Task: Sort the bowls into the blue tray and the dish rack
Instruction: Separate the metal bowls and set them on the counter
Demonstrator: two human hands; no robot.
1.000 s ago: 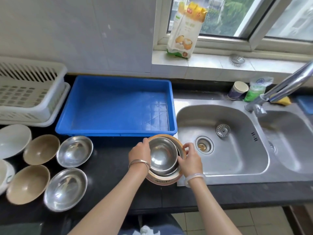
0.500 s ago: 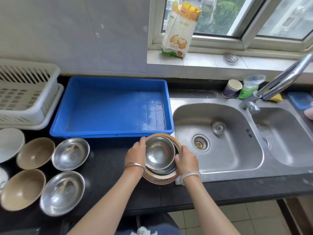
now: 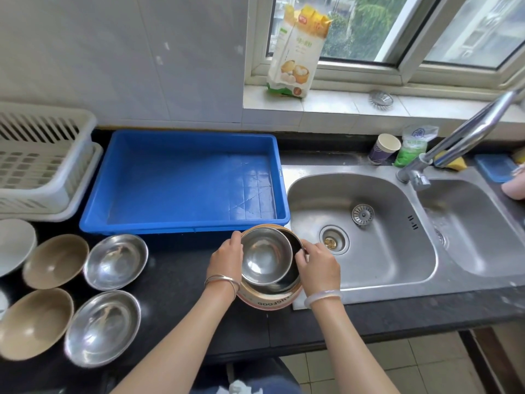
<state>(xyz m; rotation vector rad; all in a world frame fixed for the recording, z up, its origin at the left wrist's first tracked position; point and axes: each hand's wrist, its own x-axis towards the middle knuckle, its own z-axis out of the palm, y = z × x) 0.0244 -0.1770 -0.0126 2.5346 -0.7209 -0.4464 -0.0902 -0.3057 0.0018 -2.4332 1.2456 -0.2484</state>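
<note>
A stack of bowls stands on the black counter by the sink's left edge. Its top steel bowl [image 3: 265, 255] is tilted up and shifted left, with my left hand [image 3: 225, 258] gripping its left rim. My right hand [image 3: 318, 265] holds the right rim of the dark bowl [image 3: 292, 268] beneath, which sits in a tan printed bowl [image 3: 270, 300]. The blue tray [image 3: 184, 182] lies just behind, with nothing in it. The white dish rack [image 3: 42, 163] is at the far left. Two steel bowls [image 3: 116, 261] [image 3: 103, 328] and two beige bowls [image 3: 55, 261] [image 3: 34, 324] rest at the left.
A white bowl [image 3: 14, 245] sits at the left edge. The double steel sink [image 3: 360, 228] with its tap [image 3: 460, 140] lies to the right. A paper cup [image 3: 383, 149], a green bag and a sponge stand behind the sink. A food bag [image 3: 298, 52] leans on the windowsill.
My left hand has lifted the top steel bowl's edge and slid it leftward, uncovering the dark bowl underneath. My right hand has moved onto that lower bowl's rim.
</note>
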